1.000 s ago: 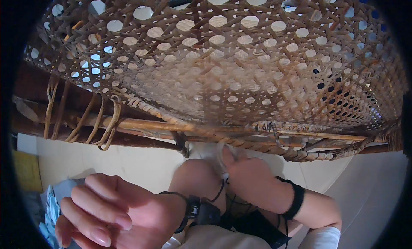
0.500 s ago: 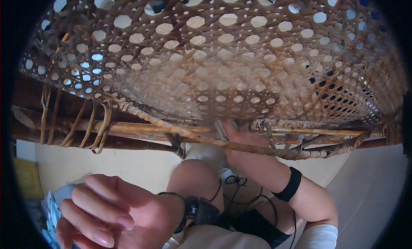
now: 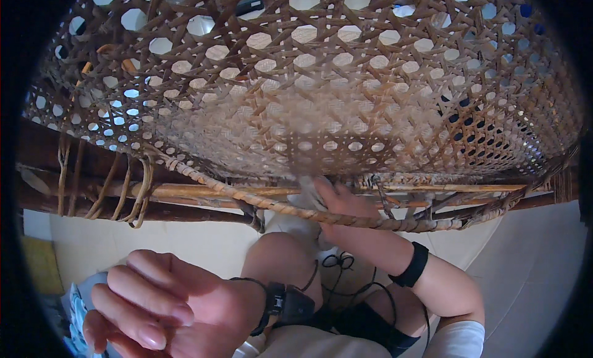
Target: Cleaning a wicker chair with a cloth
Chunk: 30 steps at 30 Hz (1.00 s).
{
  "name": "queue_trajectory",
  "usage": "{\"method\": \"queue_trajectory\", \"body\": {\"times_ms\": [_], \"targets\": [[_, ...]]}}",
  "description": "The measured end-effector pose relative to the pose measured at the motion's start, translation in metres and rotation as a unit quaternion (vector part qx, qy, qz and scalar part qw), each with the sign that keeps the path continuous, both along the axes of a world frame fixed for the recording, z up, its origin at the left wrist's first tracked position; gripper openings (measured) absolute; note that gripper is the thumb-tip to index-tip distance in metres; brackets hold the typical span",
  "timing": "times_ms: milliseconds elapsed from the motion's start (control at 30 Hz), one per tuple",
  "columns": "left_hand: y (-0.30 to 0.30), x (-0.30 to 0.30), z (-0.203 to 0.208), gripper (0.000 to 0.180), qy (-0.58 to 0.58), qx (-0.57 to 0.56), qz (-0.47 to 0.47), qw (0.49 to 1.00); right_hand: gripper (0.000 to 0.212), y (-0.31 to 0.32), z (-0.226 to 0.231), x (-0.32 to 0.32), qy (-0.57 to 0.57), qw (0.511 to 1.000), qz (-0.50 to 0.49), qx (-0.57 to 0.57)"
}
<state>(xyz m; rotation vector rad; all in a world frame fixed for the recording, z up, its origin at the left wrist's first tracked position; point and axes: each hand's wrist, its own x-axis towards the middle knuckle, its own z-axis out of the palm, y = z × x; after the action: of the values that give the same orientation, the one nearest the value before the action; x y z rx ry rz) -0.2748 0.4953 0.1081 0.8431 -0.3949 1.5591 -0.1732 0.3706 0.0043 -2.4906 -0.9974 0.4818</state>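
Woven cane webbing (image 3: 265,67) with many-sided holes fills the upper half, set in a brown rattan frame (image 3: 179,191). My right hand (image 3: 346,203) reaches under a wrapped rattan strip (image 3: 278,206) to the lower edge of the weave. Its fingers are closed around a pale grey-white cloth (image 3: 309,197), which touches or nearly touches the cane there. The fingertips are partly hidden. My left hand (image 3: 167,308) lies at the lower left, palm up, fingers loosely curled inward, with nothing visible in it and apart from the rattan.
Loose bindings (image 3: 139,194) wrap the frame at the left. Black cords (image 3: 346,277) hang by my knees. A black device (image 3: 287,303) is strapped to my left wrist. A yellow thing (image 3: 42,265) and light blue fabric (image 3: 77,318) are at the far left.
The cane webbing and frame have shifted slightly in view. My right hand and the cloth have moved a little left, and more of the cloth shows. My left hand is nearly still.
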Motion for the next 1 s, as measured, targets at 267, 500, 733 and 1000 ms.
{"method": "queue_trajectory", "body": {"times_ms": [267,500,733,1000], "targets": [[0.002,-0.001,-0.003,0.012,0.011,0.003,0.01,1.0,0.058,-0.052,-0.016,-0.001,0.146,0.946,0.063,0.284],[0.002,-0.003,-0.003,0.012,0.023,-0.005,0.02,1.0,0.062,-0.066,-0.015,-0.013,0.323,0.896,-0.018,0.304],[0.003,-0.001,-0.008,0.011,0.001,0.015,-0.058,0.998,0.061,-0.04,-0.043,-0.012,-0.15,0.984,-0.074,-0.064],[-0.01,0.007,-0.002,0.011,0.023,0.002,0.015,1.0,0.059,-0.066,-0.035,-0.017,-0.176,0.968,0.073,-0.163]]}}
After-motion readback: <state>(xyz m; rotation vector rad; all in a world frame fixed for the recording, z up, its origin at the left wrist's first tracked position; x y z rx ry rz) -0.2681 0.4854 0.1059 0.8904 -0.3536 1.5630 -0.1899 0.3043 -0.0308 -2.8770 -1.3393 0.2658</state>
